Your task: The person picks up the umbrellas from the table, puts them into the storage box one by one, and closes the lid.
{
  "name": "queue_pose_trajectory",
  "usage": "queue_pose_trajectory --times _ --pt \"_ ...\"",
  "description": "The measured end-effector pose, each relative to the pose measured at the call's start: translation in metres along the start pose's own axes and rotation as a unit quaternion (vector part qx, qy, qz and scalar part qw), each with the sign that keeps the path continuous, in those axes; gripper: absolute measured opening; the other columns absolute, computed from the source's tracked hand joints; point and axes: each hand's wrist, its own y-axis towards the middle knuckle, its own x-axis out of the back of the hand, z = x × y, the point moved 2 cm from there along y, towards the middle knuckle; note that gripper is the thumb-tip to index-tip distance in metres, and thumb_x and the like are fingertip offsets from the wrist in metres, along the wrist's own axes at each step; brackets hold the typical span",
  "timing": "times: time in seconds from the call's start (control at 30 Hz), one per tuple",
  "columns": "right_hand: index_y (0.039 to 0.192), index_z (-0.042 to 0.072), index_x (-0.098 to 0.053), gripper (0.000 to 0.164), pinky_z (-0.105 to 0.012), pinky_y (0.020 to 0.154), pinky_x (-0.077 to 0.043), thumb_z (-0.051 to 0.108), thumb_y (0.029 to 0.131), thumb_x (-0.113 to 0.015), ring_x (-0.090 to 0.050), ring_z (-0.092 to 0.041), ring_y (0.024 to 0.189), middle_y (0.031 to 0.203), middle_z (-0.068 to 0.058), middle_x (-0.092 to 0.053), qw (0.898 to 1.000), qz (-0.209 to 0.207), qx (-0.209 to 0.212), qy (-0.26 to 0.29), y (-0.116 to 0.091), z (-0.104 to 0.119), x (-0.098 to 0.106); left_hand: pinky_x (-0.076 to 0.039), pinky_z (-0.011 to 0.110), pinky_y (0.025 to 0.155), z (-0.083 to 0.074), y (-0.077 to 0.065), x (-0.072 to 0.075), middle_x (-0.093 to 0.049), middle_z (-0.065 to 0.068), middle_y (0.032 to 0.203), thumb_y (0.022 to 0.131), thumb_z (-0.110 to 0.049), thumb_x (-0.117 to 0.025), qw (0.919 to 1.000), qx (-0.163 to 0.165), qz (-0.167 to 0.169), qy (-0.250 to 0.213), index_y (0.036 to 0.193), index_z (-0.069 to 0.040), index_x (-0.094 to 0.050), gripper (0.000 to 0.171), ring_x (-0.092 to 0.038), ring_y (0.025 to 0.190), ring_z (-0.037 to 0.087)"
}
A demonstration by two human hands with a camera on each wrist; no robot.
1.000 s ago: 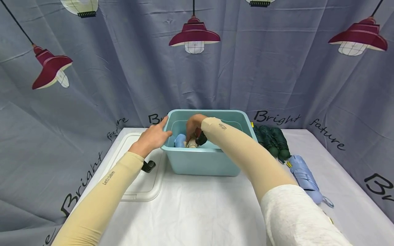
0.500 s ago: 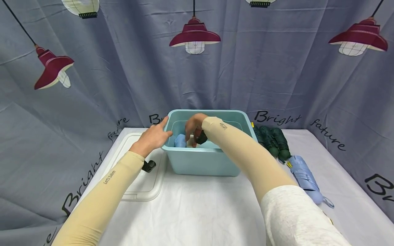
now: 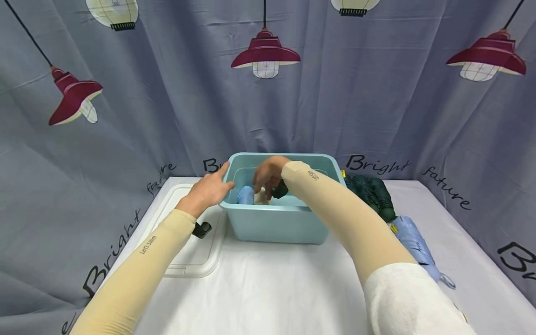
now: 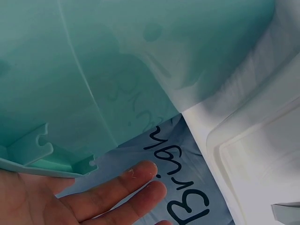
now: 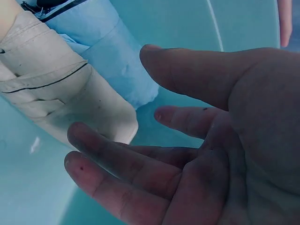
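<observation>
Inside a light teal plastic bin (image 3: 276,225), a folded beige umbrella (image 5: 93,101) lies alongside a folded light blue umbrella (image 5: 117,51) at the left end. My right hand (image 3: 268,176) is down in the bin over the beige umbrella. In the right wrist view its fingers and thumb are spread, with nothing held between them. My left hand (image 3: 208,190) rests at the bin's left rim, its fingers extended along the outside, as the left wrist view shows.
A white lid (image 3: 197,260) lies left of the bin, partly under my left forearm. Right of the bin are several folded dark green umbrellas (image 3: 372,193) and a folded blue umbrella (image 3: 414,242) with a wrist loop. A grey printed curtain (image 3: 188,102) hangs behind.
My right hand has let go of the beige umbrella, its fingers parting and shifting slightly right. The beige umbrella now lies beside the blue one. My left hand stays at the rim.
</observation>
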Motion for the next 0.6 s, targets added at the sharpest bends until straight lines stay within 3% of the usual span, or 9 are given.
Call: queue_pose_trajectory --times 0.13,0.4,0.6 --pt "0.16 0.012 -0.028 0.071 -0.045 0.113 -0.037 0.027 0.1 -0.063 -0.062 -0.03 0.126 0.146 -0.021 -0.053 0.999 -0.028 0.008 -0.022 -0.013 -0.004 0.002 -0.048 0.042 0.074 -0.001 0.0 0.0 -0.068 0.016 0.099 0.1 -0.044 -0.042 1.0 0.0 0.004 0.004 0.164 -0.026 -0.004 0.077 -0.065 0.084 0.026" --pt "0.16 0.013 -0.029 0.071 -0.039 0.096 -0.053 0.027 0.099 -0.063 -0.066 -0.026 0.117 0.148 -0.017 -0.052 0.996 -0.057 0.059 -0.039 -0.05 -0.006 0.0 -0.048 0.045 0.079 -0.002 -0.003 0.001 -0.067 0.018 0.107 0.1 -0.044 -0.042 1.0 0.0 -0.001 0.009 0.164 -0.026 -0.004 0.077 -0.065 0.093 0.028" --pt "0.158 0.018 -0.034 0.067 -0.038 0.098 -0.052 0.029 0.099 -0.063 -0.063 -0.022 0.121 0.154 -0.009 -0.046 0.991 -0.081 0.087 -0.055 -0.084 -0.017 -0.005 -0.047 0.045 0.08 -0.003 -0.002 -0.001 -0.066 0.02 0.114 0.1 -0.045 -0.042 1.0 0.0 -0.002 0.008 0.164 -0.027 -0.003 0.077 -0.064 0.095 0.029"
